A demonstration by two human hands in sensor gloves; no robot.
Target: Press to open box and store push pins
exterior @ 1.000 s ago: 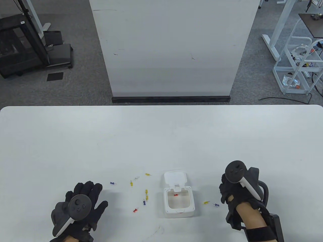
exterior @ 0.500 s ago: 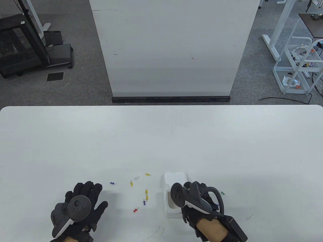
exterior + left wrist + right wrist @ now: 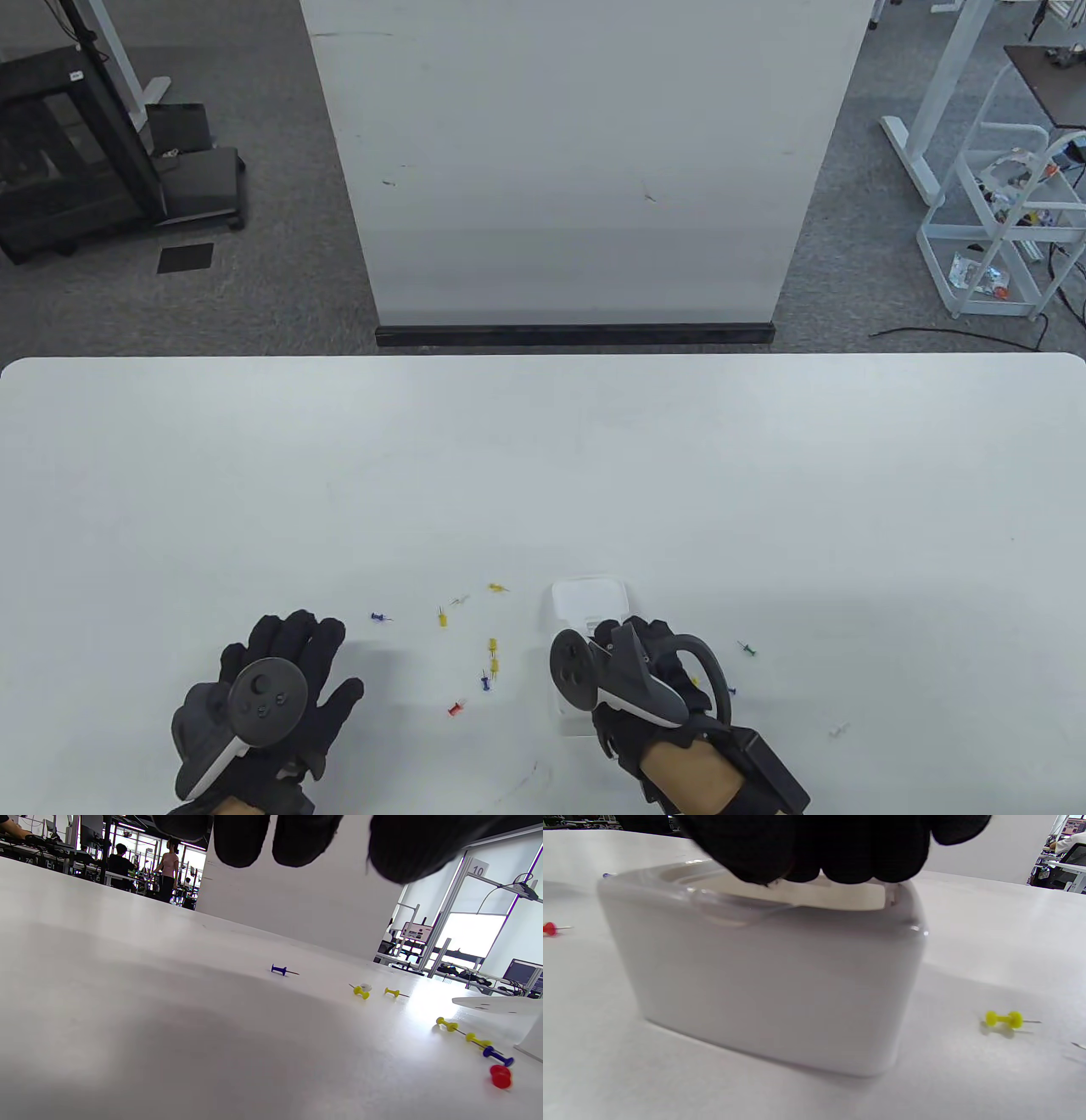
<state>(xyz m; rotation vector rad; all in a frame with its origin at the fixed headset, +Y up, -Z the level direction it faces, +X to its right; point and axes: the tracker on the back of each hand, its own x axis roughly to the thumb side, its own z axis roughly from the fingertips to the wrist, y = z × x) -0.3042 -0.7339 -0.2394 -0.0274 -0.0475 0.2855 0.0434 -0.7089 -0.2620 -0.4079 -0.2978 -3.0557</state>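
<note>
Right hand: I see my right hand (image 3: 645,679) over the open white box (image 3: 763,984), fingers (image 3: 840,853) bunched at its rim; whether they hold anything I cannot tell.
Left hand: my left hand (image 3: 267,705) lies flat on the tabletop (image 3: 543,475), fingers spread.
Box: near the front edge, lid (image 3: 590,598) up.
Push pins: scattered on both sides of the box, a red pin (image 3: 457,706) left of it, a green pin (image 3: 747,649) to its right.
</note>
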